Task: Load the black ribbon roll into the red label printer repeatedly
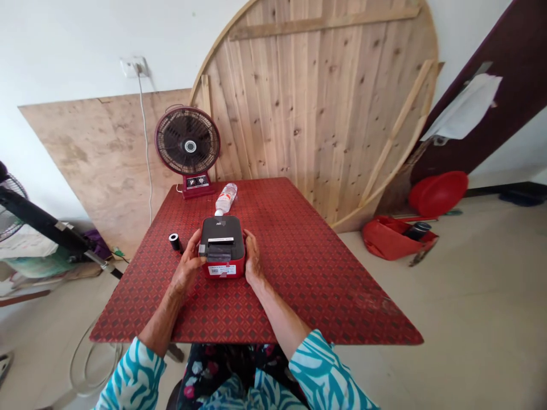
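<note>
A small label printer (222, 232), black on top with a red lower body, sits on the patterned red table (307, 273). A white printed sticker is on its near side, and a dark strip lies by the slot on top. My left hand (188, 263) is closed against the printer's left side, the thumb near its front corner. On the opposite side, my right hand (253, 256) presses along the edge with its fingers wrapped toward the back. A small black roll with a white core (174, 241) stands just left of my left hand.
Behind the printer lies a clear plastic bottle (226, 198), its white cap toward me. A maroon fan (188, 145) stands at the table's far left corner. A large round wooden board (316, 102) leans on the wall. Right on the floor are a red bag (384, 242) and red basin (440, 193).
</note>
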Demonstrator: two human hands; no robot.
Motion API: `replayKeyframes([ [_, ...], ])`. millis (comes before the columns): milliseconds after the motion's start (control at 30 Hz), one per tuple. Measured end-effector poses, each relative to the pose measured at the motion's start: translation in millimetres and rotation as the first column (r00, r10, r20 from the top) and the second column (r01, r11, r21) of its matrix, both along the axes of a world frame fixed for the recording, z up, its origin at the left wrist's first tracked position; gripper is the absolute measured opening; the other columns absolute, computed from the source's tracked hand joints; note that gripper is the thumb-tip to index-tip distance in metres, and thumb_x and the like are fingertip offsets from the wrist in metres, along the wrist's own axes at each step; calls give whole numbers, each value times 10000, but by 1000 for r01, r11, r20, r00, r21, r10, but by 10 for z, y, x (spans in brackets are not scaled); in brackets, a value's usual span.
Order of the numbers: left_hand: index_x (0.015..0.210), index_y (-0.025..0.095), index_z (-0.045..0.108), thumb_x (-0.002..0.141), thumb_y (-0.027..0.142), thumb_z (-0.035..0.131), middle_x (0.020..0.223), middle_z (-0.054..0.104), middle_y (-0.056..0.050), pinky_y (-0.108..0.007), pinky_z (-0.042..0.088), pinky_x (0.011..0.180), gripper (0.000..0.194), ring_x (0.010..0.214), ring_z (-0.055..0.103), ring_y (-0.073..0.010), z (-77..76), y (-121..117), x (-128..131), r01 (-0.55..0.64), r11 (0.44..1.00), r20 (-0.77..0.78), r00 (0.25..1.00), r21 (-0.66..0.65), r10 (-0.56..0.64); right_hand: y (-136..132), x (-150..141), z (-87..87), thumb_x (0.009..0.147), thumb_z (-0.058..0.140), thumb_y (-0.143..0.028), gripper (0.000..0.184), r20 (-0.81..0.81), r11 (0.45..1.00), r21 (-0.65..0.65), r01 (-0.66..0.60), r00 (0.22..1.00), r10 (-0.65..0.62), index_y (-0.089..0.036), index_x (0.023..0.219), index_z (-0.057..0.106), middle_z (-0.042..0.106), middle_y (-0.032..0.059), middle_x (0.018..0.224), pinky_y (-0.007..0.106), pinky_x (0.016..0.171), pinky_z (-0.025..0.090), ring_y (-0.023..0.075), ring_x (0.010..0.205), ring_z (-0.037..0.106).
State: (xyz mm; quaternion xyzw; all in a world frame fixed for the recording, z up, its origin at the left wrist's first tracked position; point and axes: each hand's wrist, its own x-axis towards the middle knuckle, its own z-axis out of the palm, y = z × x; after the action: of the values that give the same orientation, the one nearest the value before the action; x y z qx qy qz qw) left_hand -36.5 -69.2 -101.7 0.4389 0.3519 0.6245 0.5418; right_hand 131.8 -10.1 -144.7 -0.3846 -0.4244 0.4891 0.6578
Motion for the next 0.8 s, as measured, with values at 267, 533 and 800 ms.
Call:
replayKeyframes([
  [267, 1355, 283, 512, 651, 274, 753, 1437, 496, -48, -329, 431, 1003, 744, 1302, 460, -267, 48, -13, 42, -79, 997, -21, 997, 2, 79, 13, 26, -44, 821, 490, -575, 471, -25, 998, -65, -11, 1000, 9, -233, 1113, 627, 667, 56, 1183, 388, 1001, 415, 209, 1122, 581],
  [533, 1237, 221, 578, 620, 211, 691, 1363, 550, -87, -290, 471, 823, 627, 1041, 617, -207, 23, 124, -26, -171, 973, 95, 978, -157, 187, 33, 41, -140, 839, 479, -546, 439, 20, 997, -74, 9, 1000, -7, -239, 1111, 636, 674, 45, 1161, 386, 966, 421, 214, 1099, 580],
  [800, 1245, 218, 562, 605, 220, 698, 1355, 557, -97, -301, 467, 823, 654, 1078, 605, -233, 56, 198, -86, -128, 980, 32, 990, -154, 135, 32, 41, -118, 841, 482, -520, 401, 29, 998, -59, 5, 1000, -3, -248, 1083, 650, 673, 36, 1150, 375, 958, 425, 206, 1104, 567],
])
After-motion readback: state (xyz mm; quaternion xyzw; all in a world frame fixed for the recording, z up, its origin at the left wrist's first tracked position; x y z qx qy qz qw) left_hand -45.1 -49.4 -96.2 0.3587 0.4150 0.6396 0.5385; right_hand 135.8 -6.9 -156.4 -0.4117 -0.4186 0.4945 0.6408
